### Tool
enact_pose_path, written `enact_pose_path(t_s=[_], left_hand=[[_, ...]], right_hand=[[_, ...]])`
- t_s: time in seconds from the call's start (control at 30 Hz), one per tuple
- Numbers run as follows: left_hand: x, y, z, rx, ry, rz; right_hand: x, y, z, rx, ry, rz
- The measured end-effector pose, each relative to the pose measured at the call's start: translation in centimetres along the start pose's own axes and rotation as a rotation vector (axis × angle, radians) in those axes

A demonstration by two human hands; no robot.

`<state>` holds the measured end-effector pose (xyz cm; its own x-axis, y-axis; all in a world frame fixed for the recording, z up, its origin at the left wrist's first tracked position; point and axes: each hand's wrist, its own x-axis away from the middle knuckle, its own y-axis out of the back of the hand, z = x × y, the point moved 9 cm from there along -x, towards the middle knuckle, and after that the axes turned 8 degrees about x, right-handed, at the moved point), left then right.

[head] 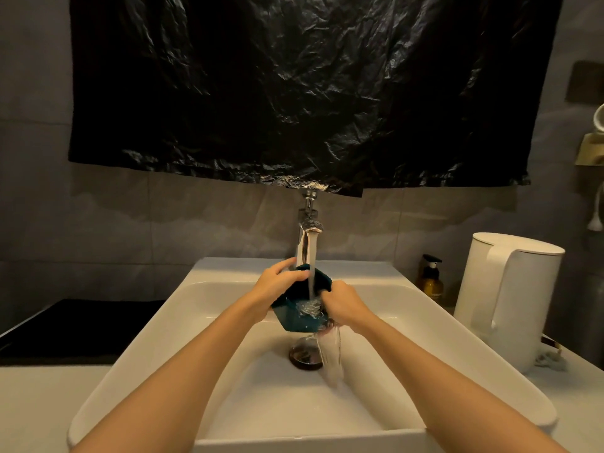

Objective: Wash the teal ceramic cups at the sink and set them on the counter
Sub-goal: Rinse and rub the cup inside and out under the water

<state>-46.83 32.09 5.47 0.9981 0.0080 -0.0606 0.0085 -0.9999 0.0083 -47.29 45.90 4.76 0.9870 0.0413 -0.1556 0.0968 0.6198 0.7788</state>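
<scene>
Teal cup wet under tap; I judge it slick, brittle; left hand and right hand both curl round its wall; best hold there.

On my feed I see one teal ceramic cup, its glaze dark blue-green and wet. It is held in the air above the middle of the white rectangular sink, tipped well off upright; I cannot tell which way its mouth faces. A stream of water strikes the cup and pours off its lower edge into the basin. The left hand grips its upper left side and the right hand its right side. The pale counter lies on both sides of the sink.
</scene>
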Motion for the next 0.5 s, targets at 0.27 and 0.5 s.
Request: enact_pose_path(t_s=[0.27, 0.5], left_hand=[[0.2, 1.0, 0.6, -0.093, -0.037, -0.12], [0.4, -0.8, 1.5, 0.032, 0.038, 0.006]], right_hand=[[1.4, -3.6, -0.9, -0.303, -0.169, 0.43], [0.0, -0.6, -1.1, -0.306, -0.081, 0.098]])
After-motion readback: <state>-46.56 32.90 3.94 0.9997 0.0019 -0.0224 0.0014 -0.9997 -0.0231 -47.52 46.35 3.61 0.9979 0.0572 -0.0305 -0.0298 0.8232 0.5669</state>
